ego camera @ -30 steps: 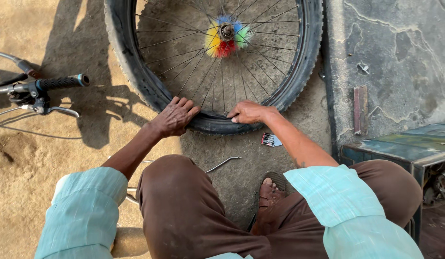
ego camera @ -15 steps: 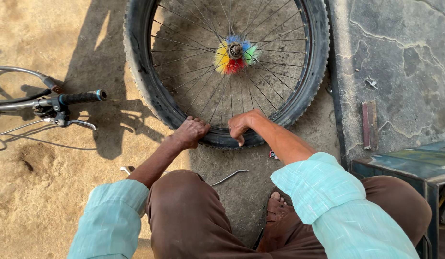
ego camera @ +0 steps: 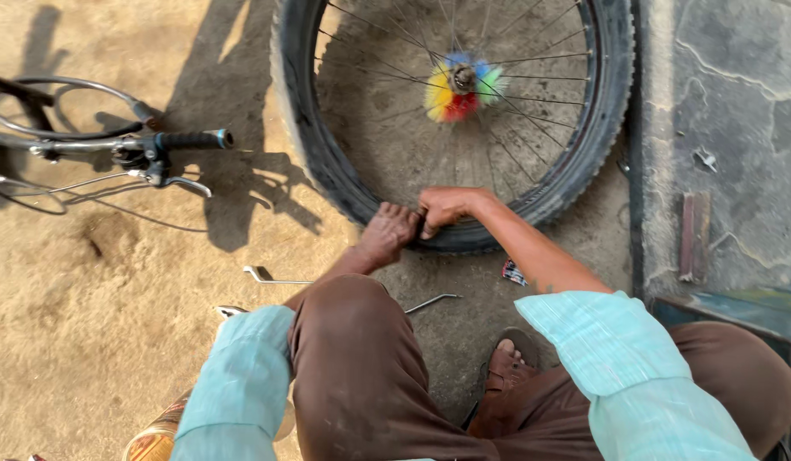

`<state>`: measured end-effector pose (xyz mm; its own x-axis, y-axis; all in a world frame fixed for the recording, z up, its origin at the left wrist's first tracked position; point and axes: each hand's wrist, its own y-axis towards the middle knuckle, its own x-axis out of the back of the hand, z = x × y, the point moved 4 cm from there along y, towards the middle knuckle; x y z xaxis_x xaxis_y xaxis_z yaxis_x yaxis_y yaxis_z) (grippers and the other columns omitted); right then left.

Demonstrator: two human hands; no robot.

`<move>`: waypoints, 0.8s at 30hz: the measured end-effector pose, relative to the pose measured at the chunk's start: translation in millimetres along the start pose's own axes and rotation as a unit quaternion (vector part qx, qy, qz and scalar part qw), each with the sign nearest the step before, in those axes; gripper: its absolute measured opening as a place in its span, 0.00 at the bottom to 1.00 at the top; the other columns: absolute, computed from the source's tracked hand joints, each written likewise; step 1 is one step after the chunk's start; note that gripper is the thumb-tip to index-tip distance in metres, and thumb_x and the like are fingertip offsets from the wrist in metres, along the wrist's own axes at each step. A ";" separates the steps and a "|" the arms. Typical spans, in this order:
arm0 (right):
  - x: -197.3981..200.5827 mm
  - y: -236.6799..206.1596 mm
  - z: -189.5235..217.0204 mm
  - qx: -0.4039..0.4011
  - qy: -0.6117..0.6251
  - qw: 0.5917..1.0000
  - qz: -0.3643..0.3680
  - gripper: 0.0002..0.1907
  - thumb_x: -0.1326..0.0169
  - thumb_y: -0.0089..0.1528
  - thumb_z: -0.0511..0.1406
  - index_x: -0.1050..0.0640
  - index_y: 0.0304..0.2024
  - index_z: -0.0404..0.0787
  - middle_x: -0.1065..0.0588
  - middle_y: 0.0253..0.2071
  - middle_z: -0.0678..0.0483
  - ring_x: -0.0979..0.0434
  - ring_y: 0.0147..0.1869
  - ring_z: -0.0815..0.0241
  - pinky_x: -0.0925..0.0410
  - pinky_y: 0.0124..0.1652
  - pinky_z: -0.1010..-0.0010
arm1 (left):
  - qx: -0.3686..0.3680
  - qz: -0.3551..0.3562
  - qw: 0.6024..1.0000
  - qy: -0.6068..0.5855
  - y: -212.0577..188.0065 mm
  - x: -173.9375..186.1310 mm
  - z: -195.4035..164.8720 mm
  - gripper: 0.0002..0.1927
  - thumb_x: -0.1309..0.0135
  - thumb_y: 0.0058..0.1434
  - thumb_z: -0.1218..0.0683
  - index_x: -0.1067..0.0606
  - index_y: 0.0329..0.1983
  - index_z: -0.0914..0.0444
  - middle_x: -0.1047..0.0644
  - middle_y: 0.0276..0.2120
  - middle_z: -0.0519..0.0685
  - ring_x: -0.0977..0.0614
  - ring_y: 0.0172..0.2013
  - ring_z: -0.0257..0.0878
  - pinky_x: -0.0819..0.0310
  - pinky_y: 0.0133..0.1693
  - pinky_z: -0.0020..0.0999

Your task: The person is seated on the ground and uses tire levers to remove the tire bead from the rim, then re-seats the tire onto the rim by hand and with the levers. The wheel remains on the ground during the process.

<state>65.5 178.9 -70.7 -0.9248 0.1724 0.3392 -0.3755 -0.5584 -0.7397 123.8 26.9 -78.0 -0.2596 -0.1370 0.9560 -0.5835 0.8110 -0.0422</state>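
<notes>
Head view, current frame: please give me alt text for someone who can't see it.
Seen from above, a squatting person presses both hands, left hand and right hand side by side, on the near edge of a black tyre on a spoked bicycle wheel lying on sandy ground. A multicoloured brush rings the hub, metal tyre levers lie nearby, and a bicycle handlebar shows left.
</notes>
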 end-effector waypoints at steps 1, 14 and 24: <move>0.9 1.1 -9.3 0.016 0.011 1.000 0.001 0.14 0.32 0.48 0.36 0.18 0.32 0.34 0.24 0.19 0.55 0.24 0.25 0.61 0.32 0.28 0.61 | -0.007 -0.010 1.000 0.002 0.9 2.2 -7.2 0.28 0.40 0.46 0.60 0.29 0.54 0.68 0.27 0.43 0.56 0.26 0.48 0.51 0.36 0.50 0.45; 1.2 -31.3 -30.6 -0.072 0.001 0.995 0.074 0.33 0.30 0.53 0.41 0.23 0.59 0.41 0.23 0.56 0.51 0.24 0.56 0.54 0.31 0.53 0.61 | -0.060 0.176 0.977 0.102 -1.5 15.8 67.7 0.30 0.37 0.52 0.56 0.32 0.58 0.64 0.29 0.48 0.56 0.30 0.53 0.50 0.36 0.53 0.45; 2.4 -5.7 32.3 -0.154 -0.188 0.960 0.139 0.28 0.29 0.50 0.40 0.20 0.50 0.33 0.20 0.51 0.48 0.22 0.57 0.48 0.32 0.50 0.52 | -0.044 0.130 0.990 0.027 -1.9 11.2 69.7 0.30 0.37 0.48 0.58 0.29 0.56 0.66 0.25 0.42 0.55 0.24 0.49 0.50 0.35 0.53 0.42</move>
<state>67.4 156.3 -47.0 -0.9258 -0.2868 0.2464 -0.1709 -0.2638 -0.9493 68.4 -15.9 -87.5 -0.3498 0.1112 0.9302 -0.4325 0.8616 -0.2656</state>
